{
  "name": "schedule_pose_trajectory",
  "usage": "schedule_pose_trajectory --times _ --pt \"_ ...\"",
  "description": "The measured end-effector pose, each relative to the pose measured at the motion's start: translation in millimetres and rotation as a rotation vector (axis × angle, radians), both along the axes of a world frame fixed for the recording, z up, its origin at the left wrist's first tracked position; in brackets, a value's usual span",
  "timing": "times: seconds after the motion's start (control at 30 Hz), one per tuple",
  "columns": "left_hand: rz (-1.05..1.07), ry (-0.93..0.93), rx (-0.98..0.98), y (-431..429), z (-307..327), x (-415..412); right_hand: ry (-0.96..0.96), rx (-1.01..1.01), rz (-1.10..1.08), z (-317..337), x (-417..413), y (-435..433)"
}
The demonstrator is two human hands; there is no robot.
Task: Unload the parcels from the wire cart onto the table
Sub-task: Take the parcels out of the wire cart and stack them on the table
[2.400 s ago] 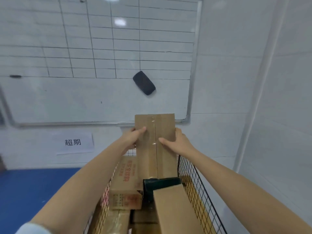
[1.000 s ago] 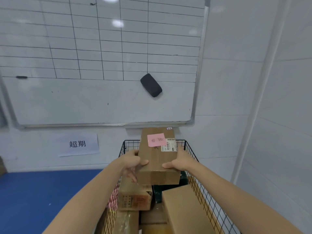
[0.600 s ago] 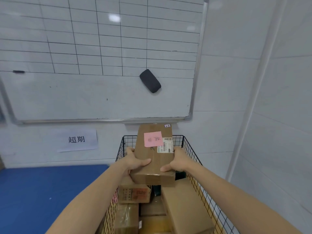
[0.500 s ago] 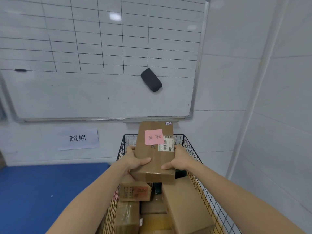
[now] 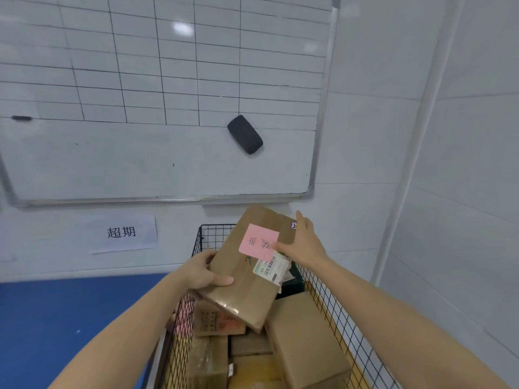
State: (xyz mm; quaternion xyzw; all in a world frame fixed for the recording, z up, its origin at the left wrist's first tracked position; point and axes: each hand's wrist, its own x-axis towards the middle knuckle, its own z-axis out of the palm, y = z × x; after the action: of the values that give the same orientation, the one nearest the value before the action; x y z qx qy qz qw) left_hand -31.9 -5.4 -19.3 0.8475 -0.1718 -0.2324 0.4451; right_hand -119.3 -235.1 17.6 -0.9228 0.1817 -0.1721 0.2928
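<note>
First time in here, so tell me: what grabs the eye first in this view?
A tilted cardboard parcel bearing a pink note is held mid-frame above the wire cart. The left hand grips its near left edge, and the right hand lies flat against its right side. Behind, a gridded whiteboard fills the wall, with a black eraser stuck on it.

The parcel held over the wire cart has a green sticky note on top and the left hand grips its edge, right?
No: the sticky note is pink, not green, as the head view shows. The parcel is held over the wire cart and the left hand grips its edge.
</note>
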Motion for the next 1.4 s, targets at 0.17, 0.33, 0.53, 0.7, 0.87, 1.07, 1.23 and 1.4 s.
schedule_pose_trajectory --times 0.17,0.33,0.53,0.7,0.87,1.07,1.23,1.4 --pt "0.24 -0.169 -0.042 5.2 3.7 13.0 0.052 -0.015 -0.08 2.1 0.4 -7.0" --pt "0.509 -0.126 -0.066 -2.7 13.1 15.6 0.036 -0.065 -0.189 2.8 -2.3 -16.4" --pt "0.457 0.058 -0.393 -21.4 16.3 6.4 -0.018 -0.127 -0.274 -10.1 -8.7 -36.1" --pt "0.282 0.17 -0.371 -34.0 14.9 5.4 -0.023 0.125 -0.181 -24.4 -13.0 -41.4" --pt "0.311 -0.047 -0.184 -32.8 9.2 19.0 -0.08 0.164 -0.069 -18.7 -15.7 -49.3" --pt "0.3 -0.143 -0.27 -33.1 13.6 23.4 0.052 0.249 -0.002 -22.2 -12.1 -55.2" --pt "0.35 -0.215 -0.292 -35.8 20.0 26.3 0.011 0.436 0.002 -30.2 -10.6 -41.7" --pt "0.49 -0.294 -0.291 -41.3 23.8 25.0 -0.001 0.627 -0.015 -34.9 -7.5 -32.5"
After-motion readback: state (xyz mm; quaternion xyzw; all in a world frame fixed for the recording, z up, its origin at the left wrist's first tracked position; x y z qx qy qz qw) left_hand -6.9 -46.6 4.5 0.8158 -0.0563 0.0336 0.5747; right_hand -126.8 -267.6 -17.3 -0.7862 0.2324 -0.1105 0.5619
